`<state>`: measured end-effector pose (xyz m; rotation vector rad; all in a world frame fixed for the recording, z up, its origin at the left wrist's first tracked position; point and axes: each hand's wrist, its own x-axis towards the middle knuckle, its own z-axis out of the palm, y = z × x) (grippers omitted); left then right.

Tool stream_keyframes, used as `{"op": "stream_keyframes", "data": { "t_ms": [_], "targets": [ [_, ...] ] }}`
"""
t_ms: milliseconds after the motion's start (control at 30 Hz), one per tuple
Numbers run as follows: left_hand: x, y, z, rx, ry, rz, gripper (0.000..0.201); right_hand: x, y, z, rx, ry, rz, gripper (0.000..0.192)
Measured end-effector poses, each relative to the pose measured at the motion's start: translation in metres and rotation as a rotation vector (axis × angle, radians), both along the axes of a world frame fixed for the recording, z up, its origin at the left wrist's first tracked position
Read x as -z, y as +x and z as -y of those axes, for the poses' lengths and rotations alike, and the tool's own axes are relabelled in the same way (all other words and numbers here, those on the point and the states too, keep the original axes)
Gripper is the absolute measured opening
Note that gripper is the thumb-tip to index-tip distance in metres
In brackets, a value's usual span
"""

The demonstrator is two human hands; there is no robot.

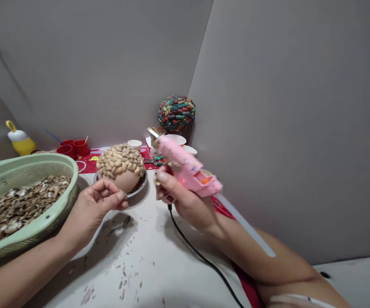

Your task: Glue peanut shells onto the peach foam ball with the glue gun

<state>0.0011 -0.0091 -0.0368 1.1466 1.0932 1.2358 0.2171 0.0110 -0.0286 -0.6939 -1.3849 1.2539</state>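
In the head view, the right hand [187, 203] has its fingers curled round the grip of a smooth pink glue gun [185, 164], a long translucent stick [245, 224] slanting from its back and a black cord [193, 246] below. The left hand [98, 203] pinches thumb against fingertips; what sits between them is too small to tell. Just beyond it, toward the white table's [152, 261] far edge, a smooth tan ball [126, 182], its top crusted with knobbly shells [120, 160], rests in a round metal bowl [143, 186]. By the left edge, a green plastic basket [71, 171] holds rough brown shell pieces [21, 207]. A knotty multicoloured ball [176, 112] stands near the far right corner.
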Motion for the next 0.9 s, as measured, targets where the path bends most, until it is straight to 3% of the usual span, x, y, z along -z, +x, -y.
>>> {"op": "stream_keyframes", "data": {
  "t_ms": [133,300,433,733,900],
  "targets": [
    [0.000,0.002,0.004,0.057,-0.036,0.068,0.043,-0.005,0.007,0.003,0.042,0.055,-0.072,0.035],
    [-0.004,0.010,0.014,0.083,-0.053,0.157,0.034,-0.008,-0.007,0.012,-0.019,0.031,0.155,0.031],
    [-0.006,0.014,0.016,0.112,-0.075,0.222,0.029,-0.001,-0.019,0.012,-0.072,0.074,0.191,0.031],
    [0.000,0.010,0.012,0.109,-0.113,0.221,0.027,0.014,-0.022,0.007,-0.072,0.164,0.111,0.019],
    [-0.001,0.012,0.010,0.111,-0.112,0.242,0.028,0.018,-0.024,0.005,-0.031,0.183,0.159,0.023]
  ]
}}
